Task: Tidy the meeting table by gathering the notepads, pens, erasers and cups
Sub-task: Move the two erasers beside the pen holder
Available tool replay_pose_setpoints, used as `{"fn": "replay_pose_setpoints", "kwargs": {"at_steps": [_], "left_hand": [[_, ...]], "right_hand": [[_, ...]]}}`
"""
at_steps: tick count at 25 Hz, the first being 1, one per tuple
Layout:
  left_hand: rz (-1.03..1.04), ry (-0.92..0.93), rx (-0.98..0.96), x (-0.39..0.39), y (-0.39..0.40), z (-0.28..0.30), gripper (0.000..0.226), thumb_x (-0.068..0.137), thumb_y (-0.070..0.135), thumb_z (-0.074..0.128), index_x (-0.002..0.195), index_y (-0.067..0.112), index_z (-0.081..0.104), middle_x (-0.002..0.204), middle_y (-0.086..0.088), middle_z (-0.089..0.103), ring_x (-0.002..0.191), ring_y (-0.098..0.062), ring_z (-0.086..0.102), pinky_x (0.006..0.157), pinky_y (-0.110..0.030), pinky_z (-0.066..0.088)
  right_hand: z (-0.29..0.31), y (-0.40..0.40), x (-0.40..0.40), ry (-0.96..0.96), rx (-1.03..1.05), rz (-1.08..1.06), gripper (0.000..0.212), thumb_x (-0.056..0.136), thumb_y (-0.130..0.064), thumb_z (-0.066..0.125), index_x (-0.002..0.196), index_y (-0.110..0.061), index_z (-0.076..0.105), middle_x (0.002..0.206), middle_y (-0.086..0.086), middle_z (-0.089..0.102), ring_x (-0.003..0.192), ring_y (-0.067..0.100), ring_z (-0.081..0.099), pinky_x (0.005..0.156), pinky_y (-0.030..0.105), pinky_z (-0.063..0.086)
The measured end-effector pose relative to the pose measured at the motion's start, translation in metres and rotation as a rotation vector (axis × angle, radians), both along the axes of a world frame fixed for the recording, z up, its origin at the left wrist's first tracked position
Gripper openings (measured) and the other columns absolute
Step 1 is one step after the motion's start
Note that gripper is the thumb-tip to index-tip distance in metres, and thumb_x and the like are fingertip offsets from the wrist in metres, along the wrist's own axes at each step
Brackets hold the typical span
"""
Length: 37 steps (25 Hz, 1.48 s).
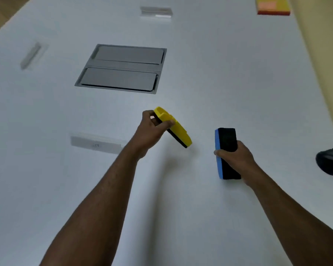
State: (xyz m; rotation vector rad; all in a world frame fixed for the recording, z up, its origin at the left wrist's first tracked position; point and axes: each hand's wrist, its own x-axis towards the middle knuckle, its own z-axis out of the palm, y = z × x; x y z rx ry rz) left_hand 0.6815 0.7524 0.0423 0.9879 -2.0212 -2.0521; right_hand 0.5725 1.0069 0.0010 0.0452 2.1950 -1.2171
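The left hand (152, 129) grips a yellow eraser (174, 127) and the right hand (236, 158) a blue eraser (226, 150), mid-frame above the table (219, 73); a yellow pad (273, 6) still waits upper right.

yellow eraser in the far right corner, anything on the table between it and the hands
Nothing visible lies on the white table between the hands and the far yellow eraser. But both are full: the left hand grips a yellow eraser, the right hand a blue eraser.
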Motion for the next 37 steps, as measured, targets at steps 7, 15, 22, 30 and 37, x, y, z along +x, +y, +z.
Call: {"fn": "replay_pose_setpoints", "kwargs": {"at_steps": [7,15,22,30,37], "left_hand": [[0.011,-0.032,0.887,0.046,0.155,-0.042,0.043,0.086,0.045,0.055,0.102,0.008,0.068,0.097,-0.02,0.066,0.089,-0.038,0.067,0.087,-0.052,0.051],[-0.149,-0.352,0.695,0.045,0.256,-0.06,0.05,0.086,0.029,0.069,0.127,0.004,0.057,0.103,-0.015,0.071,0.078,-0.029,0.068,0.068,-0.04,0.058],[-0.216,-0.417,0.537,0.019,0.324,-0.079,0.04,0.093,0.028,0.062,0.126,0.006,0.056,0.105,-0.013,0.067,0.09,-0.029,0.066,0.071,-0.042,0.055],[-0.211,-0.383,0.285,-0.041,0.419,-0.094,0.047,0.089,0.023,0.067,0.123,0.02,0.035,0.125,-0.011,0.055,0.108,-0.029,0.061,0.09,-0.051,0.054],[-0.223,-0.427,-0.063,-0.081,0.463,-0.097,0.058,0.084,0.044,0.07,0.128,0.014,0.047,0.127,-0.009,0.056,0.112,-0.028,0.058,0.091,-0.037,0.05]], "right_hand": [[-0.002,0.168,0.07,-0.676,-0.674,-0.509,0.049,0.075,-0.039,0.073,0.12,-0.022,0.064,0.117,0.013,0.07,0.096,0.021,0.069,0.072,0.033,0.056],[-0.015,0.252,0.105,-0.613,-1.048,-0.766,0.05,0.075,-0.032,0.065,0.121,-0.012,0.061,0.097,0.009,0.069,0.085,0.022,0.067,0.08,0.042,0.055],[-0.008,0.302,0.06,-0.27,-0.441,-0.774,0.058,0.082,-0.057,0.064,0.125,-0.021,0.053,0.106,-0.001,0.062,0.093,0.018,0.063,0.077,0.034,0.052],[-0.044,0.342,0.005,0.29,0.743,-0.101,0.057,0.092,-0.036,0.05,0.143,-0.014,0.034,0.13,0.022,0.043,0.116,0.039,0.045,0.095,0.046,0.04],[-0.041,0.35,-0.002,0.488,0.769,-0.051,0.06,0.087,-0.035,0.066,0.136,-0.01,0.041,0.121,0.017,0.055,0.11,0.034,0.053,0.087,0.042,0.045]]}}
